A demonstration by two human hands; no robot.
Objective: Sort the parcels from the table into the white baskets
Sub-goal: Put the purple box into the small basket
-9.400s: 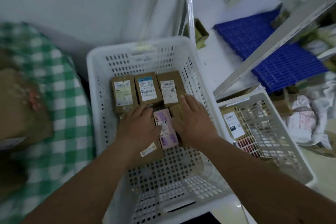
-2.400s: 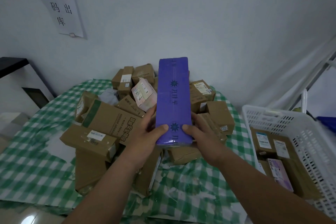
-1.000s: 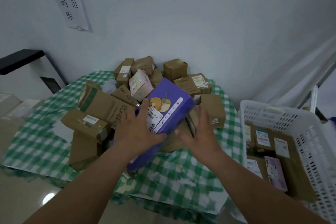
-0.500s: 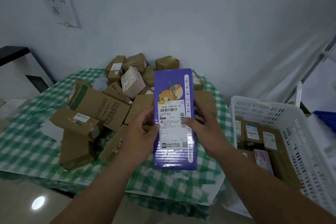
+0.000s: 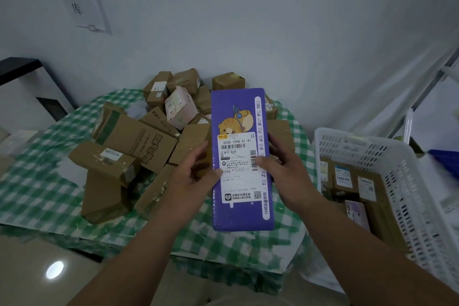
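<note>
**Item in hand.** Purple box (image 5: 242,159), long and flat, held upright above the near edge of the table (image 5: 37,196), label side facing the camera. A white shipping label (image 5: 237,156) with barcodes sits mid-face; a cartoon animal is printed above it.

**Left hand** (image 5: 196,176): fingers wrapped behind the box's left edge, thumb pressed on the front by the label. Grasping the box.

**Right hand** (image 5: 285,169): thumb on the front at the label's right edge, fingers curled behind. Also grasping the box.

**Unsorted stock.** Pile of parcels (image 5: 154,141) on the green-checked tablecloth, against the wall: mostly brown cartons of mixed size, one pink box (image 5: 180,107) among them, several tipped or leaning on each other. Well over a dozen are visible; the rear ones are partly hidden by the purple box.

**Sorted stock.** White basket (image 5: 397,156) just right of the table, holding a handful of labelled brown cartons and one pale lilac box (image 5: 357,213), laid flat on the floor of the basket. Much of the basket is out of frame.

**Progress, as judged.** Early stage: the few parcels binned are far outnumbered by those on the table. The purple box is lifted but not yet placed; the pose suggests its label is being read to choose a basket. Only one basket shows here.
</note>
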